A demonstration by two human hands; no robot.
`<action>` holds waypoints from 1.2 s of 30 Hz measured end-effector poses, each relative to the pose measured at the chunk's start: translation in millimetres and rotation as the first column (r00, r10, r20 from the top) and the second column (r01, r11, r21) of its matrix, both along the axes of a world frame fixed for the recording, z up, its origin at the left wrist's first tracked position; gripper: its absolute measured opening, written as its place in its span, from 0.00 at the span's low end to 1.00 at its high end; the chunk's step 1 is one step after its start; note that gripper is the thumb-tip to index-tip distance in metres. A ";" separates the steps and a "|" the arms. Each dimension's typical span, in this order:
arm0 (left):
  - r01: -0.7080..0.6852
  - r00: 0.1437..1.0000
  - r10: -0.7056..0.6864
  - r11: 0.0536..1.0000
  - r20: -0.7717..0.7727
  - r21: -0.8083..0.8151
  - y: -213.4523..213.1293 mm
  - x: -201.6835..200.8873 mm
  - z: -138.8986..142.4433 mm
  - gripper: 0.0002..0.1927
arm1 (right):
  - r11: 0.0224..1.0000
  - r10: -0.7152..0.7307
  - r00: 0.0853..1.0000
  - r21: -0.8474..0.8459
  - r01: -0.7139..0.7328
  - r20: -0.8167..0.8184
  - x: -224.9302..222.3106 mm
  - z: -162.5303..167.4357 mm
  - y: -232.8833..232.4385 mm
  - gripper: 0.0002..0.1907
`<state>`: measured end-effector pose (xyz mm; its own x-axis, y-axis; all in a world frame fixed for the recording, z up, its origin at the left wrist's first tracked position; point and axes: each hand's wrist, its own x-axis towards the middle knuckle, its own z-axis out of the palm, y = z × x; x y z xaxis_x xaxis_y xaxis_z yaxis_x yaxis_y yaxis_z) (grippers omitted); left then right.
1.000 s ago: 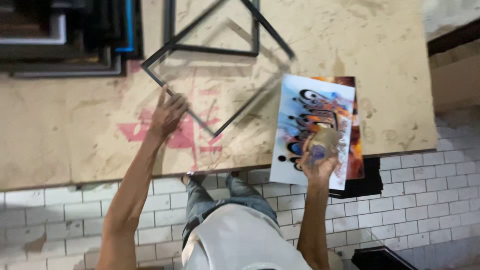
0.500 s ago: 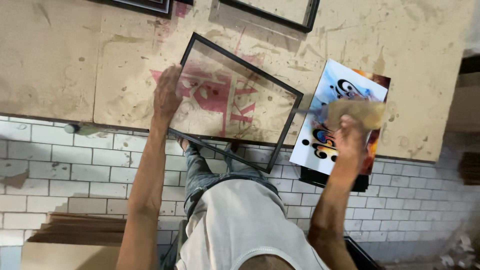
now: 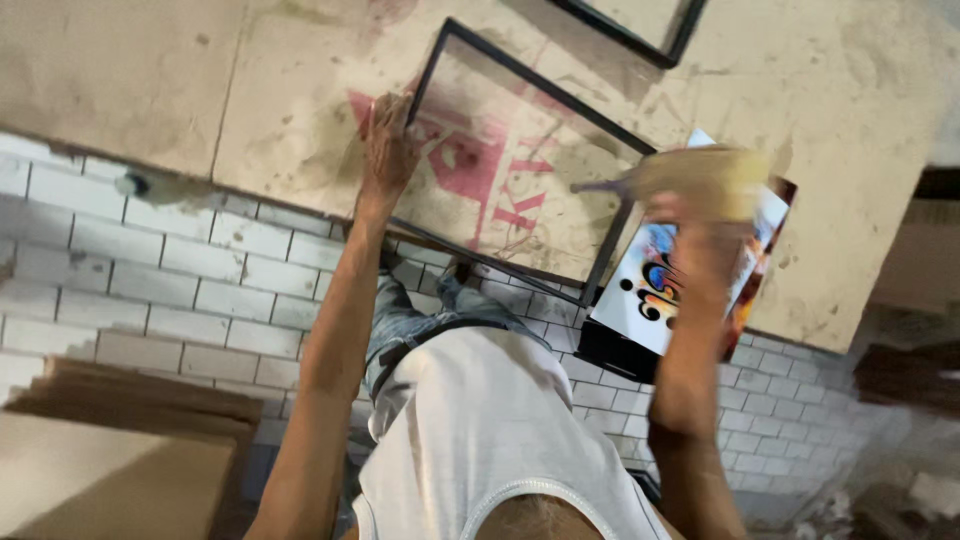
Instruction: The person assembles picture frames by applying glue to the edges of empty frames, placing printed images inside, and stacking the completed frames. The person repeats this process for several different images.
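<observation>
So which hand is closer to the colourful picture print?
The right hand. It hovers just over the colourful picture print, holding a tan cloth. The left hand rests on the black glass frame, farther away.

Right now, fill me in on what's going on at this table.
A person stands at a stained table. The left hand rests on the edge of a black glazed frame lying flat. The right hand holds a blurred tan object, maybe a cloth or brush, above a colourful print. Another frame lies farther back.
</observation>
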<state>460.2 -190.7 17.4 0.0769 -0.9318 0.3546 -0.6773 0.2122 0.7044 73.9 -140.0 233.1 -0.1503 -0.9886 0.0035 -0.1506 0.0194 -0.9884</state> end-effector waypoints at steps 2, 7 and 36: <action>0.006 1.000 -0.006 1.000 0.006 0.004 17.9 12.6 -0.3 0.28 | 0.987 0.061 0.936 0.120 -0.109 0.348 37.7 -44.5 -8.6 0.20; -0.095 0.995 0.094 0.993 0.018 0.072 53.9 28.7 -5.6 0.32 | 0.962 0.108 0.875 0.174 -0.213 0.472 108.7 -95.7 1.0 0.29; 0.087 0.993 -0.102 0.970 0.058 0.225 112.8 89.8 -7.9 0.58 | 0.894 0.088 0.781 0.296 -0.336 0.618 204.4 -213.3 12.4 0.11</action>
